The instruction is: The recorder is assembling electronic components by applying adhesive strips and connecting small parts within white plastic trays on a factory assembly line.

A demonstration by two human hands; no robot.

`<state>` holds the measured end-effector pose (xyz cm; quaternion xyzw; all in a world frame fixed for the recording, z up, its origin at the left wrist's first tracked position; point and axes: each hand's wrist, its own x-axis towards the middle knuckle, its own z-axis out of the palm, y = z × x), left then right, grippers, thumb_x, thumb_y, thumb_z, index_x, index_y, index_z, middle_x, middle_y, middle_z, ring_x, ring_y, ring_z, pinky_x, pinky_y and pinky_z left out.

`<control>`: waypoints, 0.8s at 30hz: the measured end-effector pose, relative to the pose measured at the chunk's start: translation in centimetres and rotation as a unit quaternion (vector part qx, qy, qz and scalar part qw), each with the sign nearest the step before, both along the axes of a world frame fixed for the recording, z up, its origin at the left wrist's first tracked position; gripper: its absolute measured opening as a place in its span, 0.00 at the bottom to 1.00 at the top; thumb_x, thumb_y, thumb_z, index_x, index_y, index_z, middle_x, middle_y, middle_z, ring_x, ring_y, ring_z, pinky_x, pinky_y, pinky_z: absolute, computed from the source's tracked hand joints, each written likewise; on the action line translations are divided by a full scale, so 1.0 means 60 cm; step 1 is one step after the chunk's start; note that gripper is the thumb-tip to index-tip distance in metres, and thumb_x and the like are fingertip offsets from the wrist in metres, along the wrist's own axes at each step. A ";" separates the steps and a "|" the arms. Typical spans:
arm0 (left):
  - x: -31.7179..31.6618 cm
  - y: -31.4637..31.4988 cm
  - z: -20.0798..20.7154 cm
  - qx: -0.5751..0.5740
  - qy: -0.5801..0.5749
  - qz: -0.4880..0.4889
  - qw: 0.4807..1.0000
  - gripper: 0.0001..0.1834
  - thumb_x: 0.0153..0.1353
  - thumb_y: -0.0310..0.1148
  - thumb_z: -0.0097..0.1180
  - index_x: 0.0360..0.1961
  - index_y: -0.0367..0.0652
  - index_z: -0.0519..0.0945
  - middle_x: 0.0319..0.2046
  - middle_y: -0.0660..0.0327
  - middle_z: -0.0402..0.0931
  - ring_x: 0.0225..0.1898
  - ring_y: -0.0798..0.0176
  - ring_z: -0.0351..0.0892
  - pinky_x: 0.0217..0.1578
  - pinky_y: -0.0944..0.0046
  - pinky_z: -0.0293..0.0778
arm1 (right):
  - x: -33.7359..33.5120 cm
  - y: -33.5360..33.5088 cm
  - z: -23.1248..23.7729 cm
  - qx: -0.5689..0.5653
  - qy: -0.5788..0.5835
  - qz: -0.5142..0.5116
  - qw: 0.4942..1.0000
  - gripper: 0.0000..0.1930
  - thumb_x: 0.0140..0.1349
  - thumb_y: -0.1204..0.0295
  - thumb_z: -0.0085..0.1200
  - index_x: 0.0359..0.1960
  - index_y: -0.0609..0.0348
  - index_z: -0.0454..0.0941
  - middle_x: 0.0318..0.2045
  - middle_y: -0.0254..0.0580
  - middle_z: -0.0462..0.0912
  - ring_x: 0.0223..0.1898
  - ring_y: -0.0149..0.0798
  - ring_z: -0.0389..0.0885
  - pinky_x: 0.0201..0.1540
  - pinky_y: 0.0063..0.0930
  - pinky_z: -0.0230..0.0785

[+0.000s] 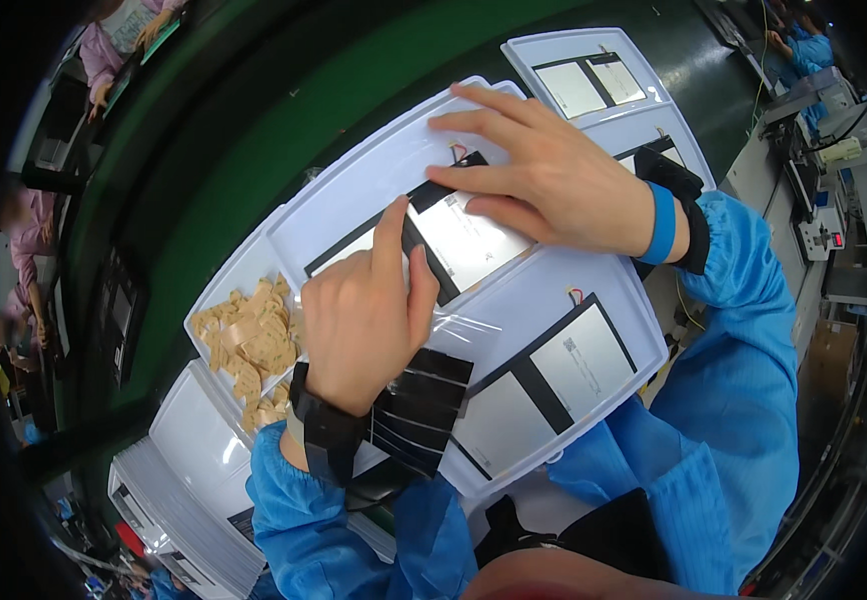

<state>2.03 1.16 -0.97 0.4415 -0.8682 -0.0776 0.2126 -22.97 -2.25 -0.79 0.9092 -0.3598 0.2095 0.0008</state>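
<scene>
A flat silver battery pack [469, 245] with black strips and thin wires lies in a white plastic tray [424, 135]. My right hand [564, 185] is spread over its upper right end, fingers apart, with thumb and fingertips at the pack. My left hand [359, 325] has its index fingertip at the black middle strip and its thumb held apart; its other fingers are partly hidden. Neither hand grips anything. Part of the pack is covered by my hands. A second battery pack [579, 362] lies in the tray's nearer compartment, beside a piece of black striped sheet [419, 412].
Tan paper scraps [249, 335] fill the tray's left compartment. Another white tray [669, 125] with battery packs stands at the upper right. Stacked white trays [179, 520] stand at the lower left. A green surface [284, 60] runs behind; other people work farther off.
</scene>
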 end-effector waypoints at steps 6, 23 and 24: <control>0.008 0.001 0.023 0.033 0.097 0.084 0.991 0.18 0.70 0.36 0.58 0.57 0.39 0.78 0.15 0.55 0.75 0.16 0.50 0.79 0.21 0.54 0.73 | 0.015 0.024 0.056 -0.066 -0.027 -0.004 0.997 0.20 0.63 0.60 0.66 0.50 0.61 0.84 0.60 0.49 0.78 0.66 0.55 0.72 0.59 0.45 0.73; 0.111 0.182 0.144 0.020 0.379 0.125 0.917 0.06 0.64 0.23 0.68 0.41 0.33 0.84 0.29 0.70 0.78 0.31 0.78 0.69 0.34 0.76 0.63 | 0.056 0.138 0.116 0.042 -0.326 0.106 0.939 0.21 0.57 0.74 0.70 0.53 0.63 0.81 0.36 0.42 0.90 0.39 0.39 0.89 0.42 0.29 0.80; 0.106 0.188 0.141 0.017 0.380 0.123 0.917 0.06 0.64 0.23 0.68 0.41 0.33 0.84 0.29 0.70 0.78 0.31 0.78 0.69 0.34 0.76 0.63 | 0.058 0.143 0.130 -0.067 -0.293 0.113 0.947 0.23 0.55 0.73 0.71 0.54 0.63 0.80 0.38 0.42 0.90 0.41 0.40 0.89 0.45 0.30 0.80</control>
